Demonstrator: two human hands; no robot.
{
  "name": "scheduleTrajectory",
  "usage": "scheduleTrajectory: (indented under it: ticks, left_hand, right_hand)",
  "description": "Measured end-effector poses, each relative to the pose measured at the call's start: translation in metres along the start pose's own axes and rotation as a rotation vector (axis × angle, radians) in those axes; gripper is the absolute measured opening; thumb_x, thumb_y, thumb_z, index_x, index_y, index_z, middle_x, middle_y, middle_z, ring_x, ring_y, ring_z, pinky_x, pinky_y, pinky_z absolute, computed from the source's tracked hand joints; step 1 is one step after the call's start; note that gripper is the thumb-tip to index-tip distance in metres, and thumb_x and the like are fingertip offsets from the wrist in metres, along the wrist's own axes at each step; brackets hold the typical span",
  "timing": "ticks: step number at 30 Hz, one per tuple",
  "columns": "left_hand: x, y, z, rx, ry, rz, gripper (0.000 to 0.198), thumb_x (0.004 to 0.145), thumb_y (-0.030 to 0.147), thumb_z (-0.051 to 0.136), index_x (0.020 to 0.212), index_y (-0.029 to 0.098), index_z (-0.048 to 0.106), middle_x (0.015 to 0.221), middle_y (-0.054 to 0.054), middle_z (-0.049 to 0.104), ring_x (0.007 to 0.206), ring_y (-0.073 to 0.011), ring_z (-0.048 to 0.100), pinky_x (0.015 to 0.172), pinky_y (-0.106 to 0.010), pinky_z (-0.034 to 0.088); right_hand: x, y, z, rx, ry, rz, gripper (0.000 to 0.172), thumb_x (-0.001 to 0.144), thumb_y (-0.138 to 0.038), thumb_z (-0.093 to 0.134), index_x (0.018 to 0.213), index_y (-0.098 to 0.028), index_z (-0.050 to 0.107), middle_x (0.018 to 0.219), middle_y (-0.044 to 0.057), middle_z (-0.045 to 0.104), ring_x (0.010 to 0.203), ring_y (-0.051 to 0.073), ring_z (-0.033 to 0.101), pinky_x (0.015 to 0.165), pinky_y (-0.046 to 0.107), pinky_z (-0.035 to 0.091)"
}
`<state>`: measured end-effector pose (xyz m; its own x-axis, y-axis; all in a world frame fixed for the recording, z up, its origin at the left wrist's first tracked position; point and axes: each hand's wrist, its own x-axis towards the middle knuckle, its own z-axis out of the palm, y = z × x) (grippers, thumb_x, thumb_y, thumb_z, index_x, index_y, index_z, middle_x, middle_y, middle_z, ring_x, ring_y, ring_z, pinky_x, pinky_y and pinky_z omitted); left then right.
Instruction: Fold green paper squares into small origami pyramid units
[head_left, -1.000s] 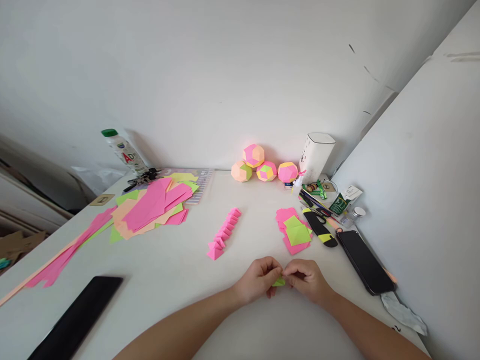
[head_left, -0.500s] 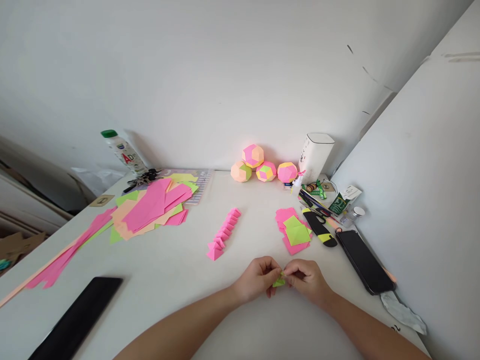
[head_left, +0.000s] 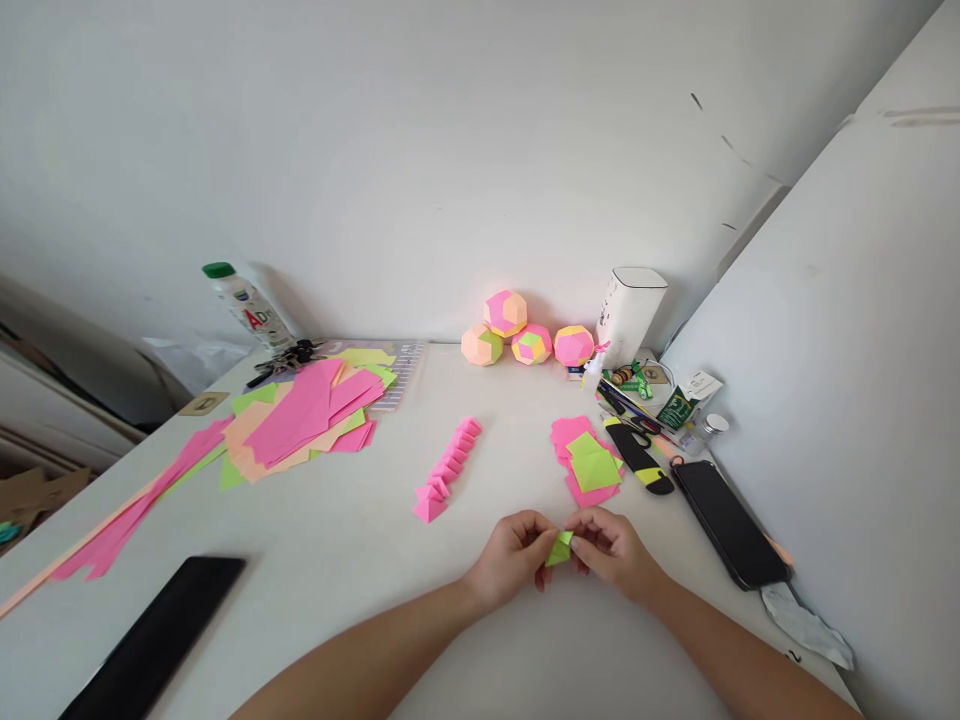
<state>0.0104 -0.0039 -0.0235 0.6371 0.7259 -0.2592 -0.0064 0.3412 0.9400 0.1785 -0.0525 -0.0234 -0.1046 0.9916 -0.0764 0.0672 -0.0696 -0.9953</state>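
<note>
1. Folding, as far as can be judged, is the step in hand: the left hand (head_left: 514,560) is clamped on the left side of a small, creased green paper piece (head_left: 559,548); the right hand (head_left: 611,555) pinches its upper right edge; the piece lies between the two grips, close before the person.
2. The next move, by this judgement, calls for a steady left hold while the right lines up and presses an edge; the exact fold is too small to tell.
3. Just beyond the hands, a green square sheet (head_left: 598,470) lies over pink paper sheets (head_left: 574,435); to the left, pink folded paper units (head_left: 450,465) form a slanting row on the white table (head_left: 337,560).
4. Farther out, four faceted paper balls (head_left: 505,312) are grouped near the wall (head_left: 420,180), one resting on two others; a smartphone (head_left: 727,525) lies at right.
</note>
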Motion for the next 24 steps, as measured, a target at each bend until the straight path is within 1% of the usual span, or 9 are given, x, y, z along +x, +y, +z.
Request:
scheduleTrajectory:
  ticks: [7, 12, 20, 24]
  left_hand:
    - [-0.0001, -0.0015, -0.0002, -0.01, 0.02, 0.011, 0.036, 0.075, 0.051, 0.058, 0.07, 0.016, 0.051, 0.048, 0.004, 0.053, 0.041, -0.0092, 0.048, 0.04, -0.022, 0.041]
    - [-0.0002, -0.0019, 0.0002, 0.003, 0.017, 0.024, 0.038, 0.074, 0.052, 0.058, 0.07, 0.016, 0.05, 0.05, 0.004, 0.052, 0.042, -0.0091, 0.048, 0.04, -0.021, 0.041]
    - [-0.0017, -0.0002, 0.001, 0.042, -0.001, 0.028, 0.037, 0.075, 0.052, 0.057, 0.07, 0.015, 0.05, 0.052, 0.003, 0.051, 0.043, -0.0086, 0.048, 0.041, -0.021, 0.041]
    - [-0.0025, 0.0011, 0.0009, 0.067, -0.017, 0.042, 0.035, 0.077, 0.049, 0.056, 0.07, 0.015, 0.05, 0.053, 0.003, 0.051, 0.043, -0.0082, 0.047, 0.042, -0.021, 0.041]
  right_hand:
    - [0.0002, -0.0035, -0.0013, 0.009, -0.029, -0.017, 0.016, 0.084, -0.031, 0.055, 0.083, -0.015, 0.059, 0.058, -0.001, 0.058, 0.052, 0.013, 0.054, 0.05, 0.025, 0.046]
    - [0.0004, -0.0047, -0.0011, -0.002, -0.027, 0.019, 0.02, 0.083, -0.034, 0.057, 0.076, -0.015, 0.058, 0.056, -0.001, 0.057, 0.05, 0.012, 0.054, 0.05, 0.025, 0.045]
    - [0.0006, -0.0047, -0.0025, 0.019, -0.04, 0.026, 0.02, 0.084, -0.033, 0.055, 0.074, -0.016, 0.057, 0.054, -0.002, 0.056, 0.049, 0.012, 0.052, 0.049, 0.024, 0.044]
    - [0.0008, -0.0036, -0.003, 0.033, -0.04, 0.038, 0.018, 0.082, -0.031, 0.055, 0.072, -0.016, 0.056, 0.052, -0.002, 0.056, 0.045, 0.011, 0.051, 0.046, 0.024, 0.043]
